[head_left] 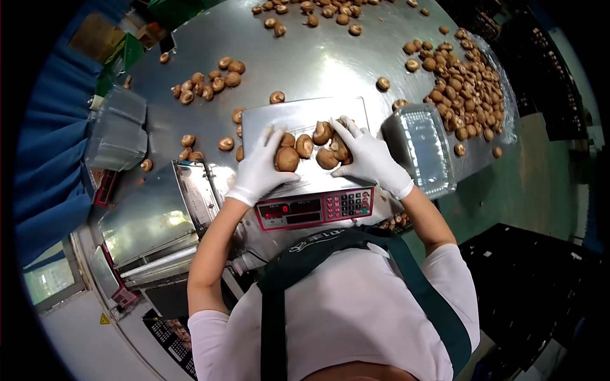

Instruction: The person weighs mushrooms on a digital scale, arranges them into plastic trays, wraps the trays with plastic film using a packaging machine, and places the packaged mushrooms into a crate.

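Observation:
Several brown shiitake mushrooms (pixel 304 147) lie in a cluster on the metal pan of a digital scale (pixel 305 114), between my two white-gloved hands. My left hand (pixel 259 170) curls round the cluster's left side, its fingers and thumb against a large mushroom (pixel 286 159). On the right side, my right hand (pixel 373 160) cups a few mushrooms (pixel 340 150), fingers over the far edge and thumb near the front. Its palm and fingers partly hide them. A red zero shows on the scale's display (pixel 285 209), next to the keypad.
A clear plastic tray stack (pixel 420 149) stands right of the scale; more clear trays (pixel 119 130) stand left. A large mushroom heap (pixel 467 89) covers the right of the metal table (pixel 330 66). Loose mushrooms (pixel 210 82) lie left and far back. A machine (pixel 152 216) adjoins the left front.

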`<action>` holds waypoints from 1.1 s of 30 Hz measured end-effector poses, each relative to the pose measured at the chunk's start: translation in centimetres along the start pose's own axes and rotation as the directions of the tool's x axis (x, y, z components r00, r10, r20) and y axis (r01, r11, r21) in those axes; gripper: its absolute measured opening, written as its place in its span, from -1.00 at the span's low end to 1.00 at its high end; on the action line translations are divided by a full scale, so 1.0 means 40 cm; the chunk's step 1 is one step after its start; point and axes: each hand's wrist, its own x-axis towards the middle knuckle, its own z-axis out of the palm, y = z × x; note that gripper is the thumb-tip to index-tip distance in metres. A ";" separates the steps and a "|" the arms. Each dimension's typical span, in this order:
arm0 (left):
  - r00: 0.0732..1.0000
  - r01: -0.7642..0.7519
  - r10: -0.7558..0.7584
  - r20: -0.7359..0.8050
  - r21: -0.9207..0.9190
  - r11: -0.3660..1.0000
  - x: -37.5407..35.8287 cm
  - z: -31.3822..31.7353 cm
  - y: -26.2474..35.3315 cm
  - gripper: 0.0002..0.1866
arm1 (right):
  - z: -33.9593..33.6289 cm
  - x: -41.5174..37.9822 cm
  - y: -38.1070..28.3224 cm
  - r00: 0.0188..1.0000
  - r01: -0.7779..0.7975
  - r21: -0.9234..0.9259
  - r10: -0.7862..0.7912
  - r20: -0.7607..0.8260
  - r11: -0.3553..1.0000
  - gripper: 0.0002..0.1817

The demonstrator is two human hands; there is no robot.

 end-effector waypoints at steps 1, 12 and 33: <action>0.998 -0.021 0.019 -0.061 -0.033 0.999 -0.011 -0.006 -0.008 0.02 | -0.003 -0.009 0.000 0.999 0.005 -0.007 -0.005 -0.035 1.000 0.13; 0.741 0.556 -0.580 -0.340 -0.174 0.813 -0.038 0.044 -0.357 -0.13 | -0.001 -0.123 0.051 0.950 -0.081 0.246 0.150 -0.275 0.966 -0.13; 0.949 0.273 -0.287 0.128 0.120 0.955 0.228 0.054 -0.474 -0.43 | 0.001 -0.095 0.063 0.949 -0.129 0.232 0.188 -0.253 0.964 -0.32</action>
